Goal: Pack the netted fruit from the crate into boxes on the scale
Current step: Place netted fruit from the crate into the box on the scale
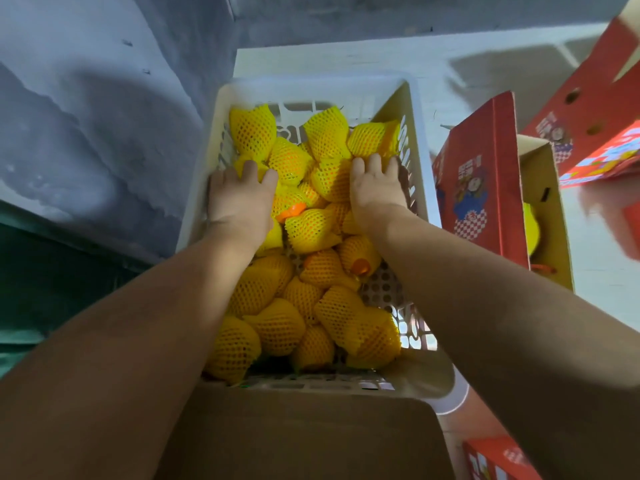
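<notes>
A white plastic crate (pixel 414 140) stands in front of me, full of several oranges in yellow foam nets (pixel 311 230). Both my arms reach down into it. My left hand (pixel 240 195) lies on the netted fruit at the crate's left side, fingers curled down over one. My right hand (pixel 375 185) lies on the netted fruit at the right side, fingers bent over one near the crate wall. To the right stands an open red cardboard box (pixel 485 174) with a yellow netted fruit (pixel 531 230) inside. The scale is not visible.
A brown cardboard surface (pixel 311 438) sits just below the crate's near edge. More red boxes lie at the upper right (pixel 588 98) and lower right (pixel 498 459). A blurred hand (pixel 609 216) shows at the far right. A grey wall rises on the left.
</notes>
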Tool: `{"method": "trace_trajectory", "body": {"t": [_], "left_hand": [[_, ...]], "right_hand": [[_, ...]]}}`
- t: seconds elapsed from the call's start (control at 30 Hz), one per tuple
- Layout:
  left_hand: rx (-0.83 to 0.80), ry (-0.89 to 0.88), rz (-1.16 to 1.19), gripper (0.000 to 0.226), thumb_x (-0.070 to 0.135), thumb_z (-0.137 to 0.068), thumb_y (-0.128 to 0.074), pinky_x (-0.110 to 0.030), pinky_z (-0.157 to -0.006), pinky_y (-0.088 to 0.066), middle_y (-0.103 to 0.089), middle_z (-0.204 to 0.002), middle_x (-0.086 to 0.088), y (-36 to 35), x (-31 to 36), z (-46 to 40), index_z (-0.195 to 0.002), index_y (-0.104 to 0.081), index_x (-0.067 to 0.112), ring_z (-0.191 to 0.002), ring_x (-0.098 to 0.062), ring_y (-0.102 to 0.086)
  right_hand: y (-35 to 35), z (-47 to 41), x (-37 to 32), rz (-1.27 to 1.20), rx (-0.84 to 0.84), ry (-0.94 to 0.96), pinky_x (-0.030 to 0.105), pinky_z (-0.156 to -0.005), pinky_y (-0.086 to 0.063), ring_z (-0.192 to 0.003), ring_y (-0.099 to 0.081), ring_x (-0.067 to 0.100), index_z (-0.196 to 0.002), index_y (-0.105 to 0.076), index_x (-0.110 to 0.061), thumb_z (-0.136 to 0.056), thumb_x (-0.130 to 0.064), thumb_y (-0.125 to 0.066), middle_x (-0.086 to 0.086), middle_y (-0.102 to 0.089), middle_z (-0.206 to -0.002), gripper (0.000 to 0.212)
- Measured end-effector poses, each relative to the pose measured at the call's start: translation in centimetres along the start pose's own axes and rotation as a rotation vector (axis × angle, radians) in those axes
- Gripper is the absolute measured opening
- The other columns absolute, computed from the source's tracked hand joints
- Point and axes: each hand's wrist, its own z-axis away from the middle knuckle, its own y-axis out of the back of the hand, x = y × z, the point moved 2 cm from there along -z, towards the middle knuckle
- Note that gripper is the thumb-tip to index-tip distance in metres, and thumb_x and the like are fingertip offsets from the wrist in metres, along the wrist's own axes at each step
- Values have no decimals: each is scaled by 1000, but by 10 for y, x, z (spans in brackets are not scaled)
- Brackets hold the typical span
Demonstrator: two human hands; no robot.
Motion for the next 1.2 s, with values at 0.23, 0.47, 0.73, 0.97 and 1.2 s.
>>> {"method": "trace_trajectory", "body": {"t": [0.23,0.47,0.73,0.97,1.2], "left_hand": [[-16,267,938,65,43,-82,-80,-28,-88,-44,-55,-133,-7,61,-11,59,-139,-53,26,-116,-26,-59],[-37,406,1742,56,68,-72,-73,-26,-72,-57,-70,-121,13,122,-13,179,-122,-64,44,-108,-9,-71],[-16,454,2222,64,62,-99,-51,-36,-101,-51,-64,-141,0,152,-5,301,-156,-40,33,-121,-14,-67],[67,260,2300,42,46,-95,-70,-41,-110,-51,-63,-145,2,147,-42,407,-135,-55,41,-129,-17,-65],[455,336,2031,23,26,-97,-75,-41,-93,-60,-78,-118,3,125,-68,469,-111,-79,43,-112,-19,-74]], "right_hand": [[37,64,2,-487,157,-51,52,-97,-47,-126,-46,44,-133,-49,-19,-84,-52,-58,15,-54,-131,59],[103,166,-15,-949,63,204,35,-59,-37,-57,-51,15,-65,-55,-18,-93,-71,-51,-5,-51,-54,60],[183,300,-69,-684,-88,507,42,-75,-51,-79,-64,21,-96,-69,-13,-88,-68,-64,10,-69,-86,56],[183,395,-106,-849,-44,485,48,-93,-54,-99,-69,19,-116,-67,-23,-89,-47,-77,1,-74,-107,37],[157,455,-142,-898,49,346,49,-96,-53,-107,-67,22,-123,-60,-26,-85,-57,-77,0,-71,-114,52]]}}
